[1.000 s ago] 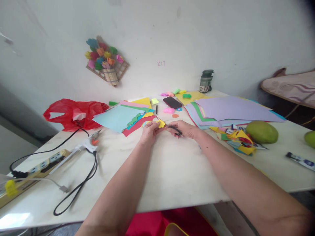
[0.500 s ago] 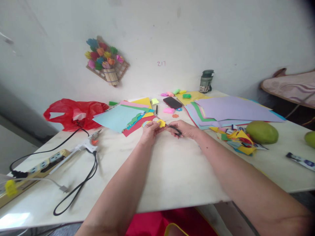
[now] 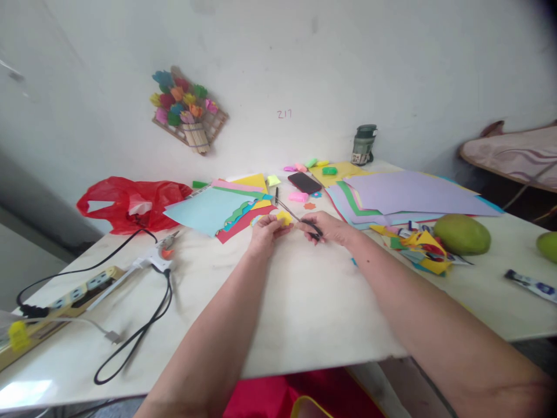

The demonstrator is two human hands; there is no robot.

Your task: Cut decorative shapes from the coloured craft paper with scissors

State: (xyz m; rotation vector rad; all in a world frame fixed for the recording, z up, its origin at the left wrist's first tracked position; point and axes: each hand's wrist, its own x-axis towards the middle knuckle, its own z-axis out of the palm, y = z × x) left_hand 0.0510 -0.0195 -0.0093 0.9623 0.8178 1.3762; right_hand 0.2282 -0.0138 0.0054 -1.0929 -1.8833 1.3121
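My left hand point(image 3: 267, 232) pinches a small piece of yellow paper point(image 3: 284, 218) over the middle of the table. Closed round the dark handles of a pair of scissors point(image 3: 314, 231) is my right hand point(image 3: 325, 226). The scissors' blades point up and left, beside the yellow paper; whether they touch it I cannot tell. Just beyond my left hand lie red paper point(image 3: 237, 229) and a stack of coloured sheets point(image 3: 209, 206) with a light blue one on top. A small orange paper flower point(image 3: 309, 206) rests a little past the scissors.
Paper scraps point(image 3: 424, 249) and a green mango-like fruit point(image 3: 462, 234) lie at right, near large coloured sheets point(image 3: 409, 191). A phone point(image 3: 304, 182) and a bottle point(image 3: 364, 145) are at the back. Left are a red bag point(image 3: 126, 203), a glue gun point(image 3: 159, 255) with its cord and a power strip point(image 3: 82, 296).
The scissors' blades have swung away from me and now show clearly beside the yellow paper. The yellow paper has turned slightly in my left hand. Both arms stay nearly in place.
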